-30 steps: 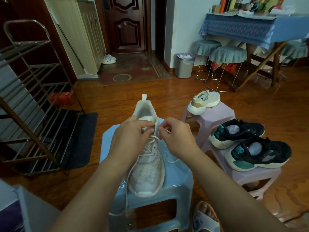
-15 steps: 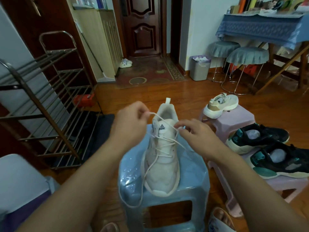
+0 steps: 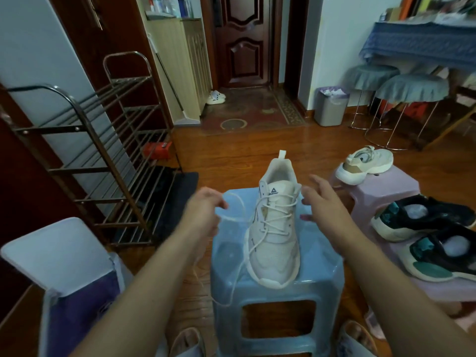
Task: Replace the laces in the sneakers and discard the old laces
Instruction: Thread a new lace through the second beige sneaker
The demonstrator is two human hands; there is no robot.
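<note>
A cream sneaker [image 3: 277, 235] stands toe-toward-me on a light blue plastic stool [image 3: 278, 287]. Its white lace [image 3: 238, 274] is loose, crossing the eyelets and hanging off the stool's left front. My left hand [image 3: 206, 212] is left of the shoe with its fingers closed on a strand of that lace, pulled out sideways. My right hand [image 3: 322, 199] hovers at the shoe's right side near the collar, fingers spread and holding nothing. The matching cream sneaker [image 3: 365, 163] lies on a pink stool [image 3: 381, 189] at the right.
Two black-and-teal sneakers [image 3: 422, 217] sit on pink stools at right. A metal shoe rack [image 3: 103, 150] stands at left, a grey trash bin [image 3: 331, 106] by the far wall, a purple-and-white box [image 3: 67, 266] at lower left. My slippered feet flank the blue stool.
Both hands have left the top of the shoe's tongue and moved apart. The left drew a lace strand out to the left; the right let go and opened. The view shifted left.
</note>
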